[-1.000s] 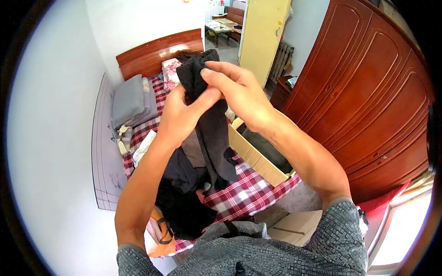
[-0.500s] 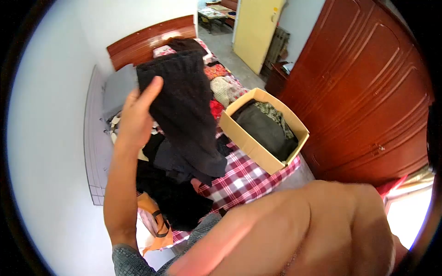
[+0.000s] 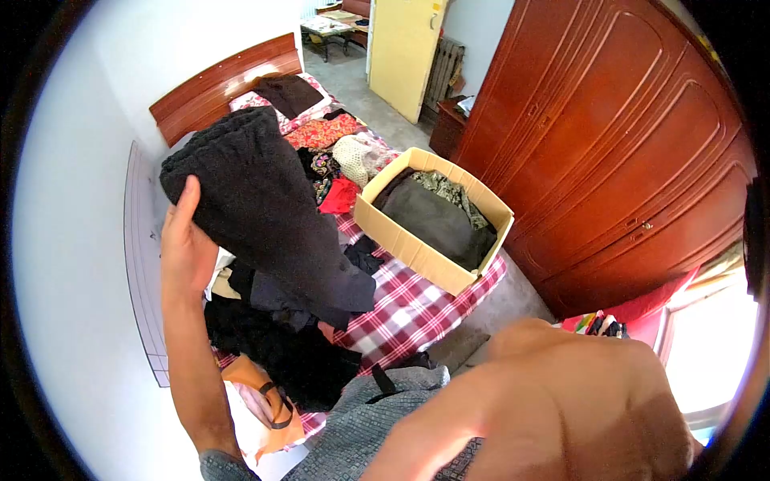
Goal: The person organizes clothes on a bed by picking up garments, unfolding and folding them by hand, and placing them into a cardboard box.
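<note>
My left hand (image 3: 189, 244) grips a pair of black trousers (image 3: 261, 204) by the elastic-looking waistband, thumb on top. The trousers hang in the air at a slant, their lower end over the plaid bed. Very near the camera, my right hand (image 3: 553, 401) fills the lower right with its back toward me; its fingers are hidden. Beneath the trousers lies a heap of black clothes (image 3: 285, 349). To the right, an open cardboard box (image 3: 413, 250) on the bed contains folded dark clothes (image 3: 437, 220) and a patterned grey-green garment (image 3: 449, 191).
Several garments, including a red cloth (image 3: 340, 196) and a cream knit (image 3: 350, 159), lie along the bed (image 3: 409, 309) toward its wooden headboard (image 3: 233, 76). An orange-brown bag (image 3: 269, 401) sits at the near left. A large wardrobe (image 3: 618, 152) stands at right; a yellow door (image 3: 405, 56) is behind.
The view has shifted, so the bed and box appear further left. My left hand and the trousers now appear lower and further left. My right hand covers less of the bed's near end.
</note>
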Demonstrator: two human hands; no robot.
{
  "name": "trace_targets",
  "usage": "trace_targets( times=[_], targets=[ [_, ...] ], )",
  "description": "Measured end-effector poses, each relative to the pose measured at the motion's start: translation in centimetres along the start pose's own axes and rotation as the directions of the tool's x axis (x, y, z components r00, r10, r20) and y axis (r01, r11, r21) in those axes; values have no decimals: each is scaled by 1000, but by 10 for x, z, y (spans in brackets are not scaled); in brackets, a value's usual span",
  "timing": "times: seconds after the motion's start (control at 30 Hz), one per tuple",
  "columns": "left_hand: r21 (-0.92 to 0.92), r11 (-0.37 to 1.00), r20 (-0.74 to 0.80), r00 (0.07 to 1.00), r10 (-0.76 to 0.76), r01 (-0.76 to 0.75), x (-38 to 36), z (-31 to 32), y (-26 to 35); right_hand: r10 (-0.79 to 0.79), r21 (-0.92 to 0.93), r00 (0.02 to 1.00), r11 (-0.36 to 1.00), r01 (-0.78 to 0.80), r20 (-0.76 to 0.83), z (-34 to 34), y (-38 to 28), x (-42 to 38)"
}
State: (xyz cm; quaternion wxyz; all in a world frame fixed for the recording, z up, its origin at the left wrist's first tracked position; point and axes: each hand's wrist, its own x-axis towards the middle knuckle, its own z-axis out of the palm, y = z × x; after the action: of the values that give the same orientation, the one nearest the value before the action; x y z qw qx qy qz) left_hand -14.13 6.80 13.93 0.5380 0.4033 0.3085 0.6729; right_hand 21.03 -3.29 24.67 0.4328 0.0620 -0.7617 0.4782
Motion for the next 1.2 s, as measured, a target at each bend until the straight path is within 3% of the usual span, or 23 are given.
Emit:
trace_targets(
  times=[0.17,0.47,0.63,0.73,0.77,0.8,0.87,0.97,1.07,1.1,1.17,1.2],
  targets=[
    [-32,999,-33,999,-13,12,-1,2,0,-28,4,1000,1000,28,-15,0,-3,-6],
    [-92,995,40,999,-28,31,-1,4,1,-37,34,995,999,40,-92,-9,4,-16],
    [-116,993,104,995,1,11,-6,0,9,37,93,919,996,0,-393,-29,59,-17],
    [-190,982,176,984,30,4,-4,0,16,295,144,753,954,-262,-588,-54,134,-18],
    [-237,972,204,978,43,7,-3,1,18,444,174,675,886,-430,-589,-59,158,-25],
    [-234,972,207,977,44,6,-2,3,21,516,115,660,826,-551,-546,-60,183,-31],
    [-282,959,289,951,107,-22,0,10,27,660,110,599,708,-697,-454,-60,242,-54],
    [-290,957,305,946,113,-20,-1,10,35,896,269,336,414,-870,-291,-47,258,-60],
    [-270,961,305,941,147,-63,-12,6,40,908,165,278,340,-926,-312,-39,269,-82],
    [-275,960,309,940,144,-56,-16,4,40,956,306,177,246,-920,-236,-33,278,-93],
    [-245,963,324,926,192,-114,-21,-1,40,984,481,163,175,-859,-67,-16,283,-105],
    [-246,962,350,915,200,-116,-22,-3,39,972,537,231,217,-815,-44,-6,283,-107]
  ],
)
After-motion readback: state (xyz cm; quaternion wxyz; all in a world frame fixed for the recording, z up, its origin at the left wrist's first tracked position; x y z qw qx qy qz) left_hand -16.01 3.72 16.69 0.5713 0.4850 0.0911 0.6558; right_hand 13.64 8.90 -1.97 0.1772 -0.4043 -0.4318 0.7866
